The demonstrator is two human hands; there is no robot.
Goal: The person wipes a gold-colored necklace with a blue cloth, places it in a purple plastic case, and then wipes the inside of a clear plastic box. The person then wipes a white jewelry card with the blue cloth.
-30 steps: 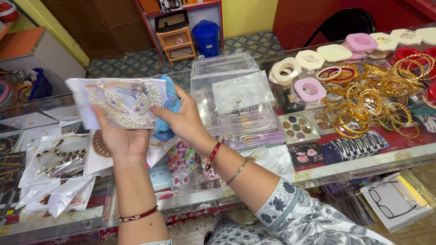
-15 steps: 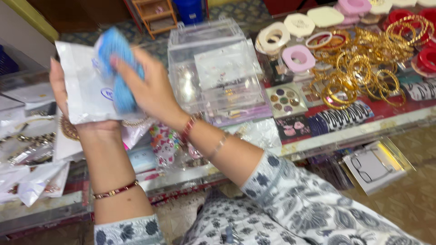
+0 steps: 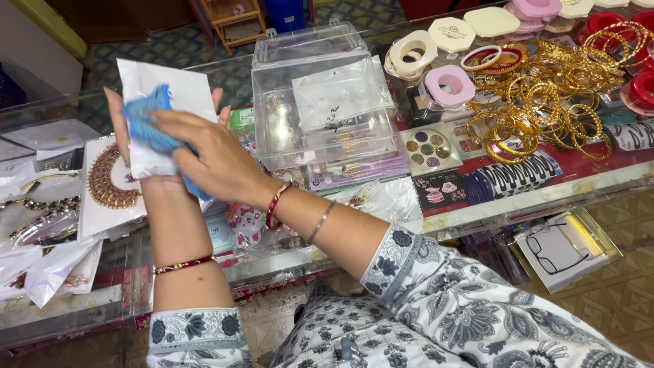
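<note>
Here, upper left of the frame: your left hand (image 3: pixel 126 129) holds a flat white packet (image 3: pixel 163 85) upright, its face turned toward you, long axis running roughly top to bottom. The grip of that hand is closed on the packet from behind; only fingertips show past its right edge and the thumb side at its left edge.

Your right hand (image 3: pixel 214 160) lies across the packet's lower front, fingers pointing to the left of the frame. Its grip is pressed onto a blue cloth (image 3: pixel 146 126), pinning the cloth flat against the packet face. So the cloth sits between right palm and packet, and the packet sits between the two hands. The right hand is the nearer one to the cloth; the left never touches it, as far as the view shows.

The forearms cross low in the frame, the right wrist with red and metal bangles (image 3: pixel 276 204) to the right of the left arm.

Below the packet, on the glass desk (image 3: pixel 518 201), a necklace card (image 3: pixel 105 180) lies flat. A clear plastic box (image 3: pixel 317 92) stands just right of the hands, apart from them. Gold bangles (image 3: pixel 545 95) are heaped well apart, upper right.
</note>
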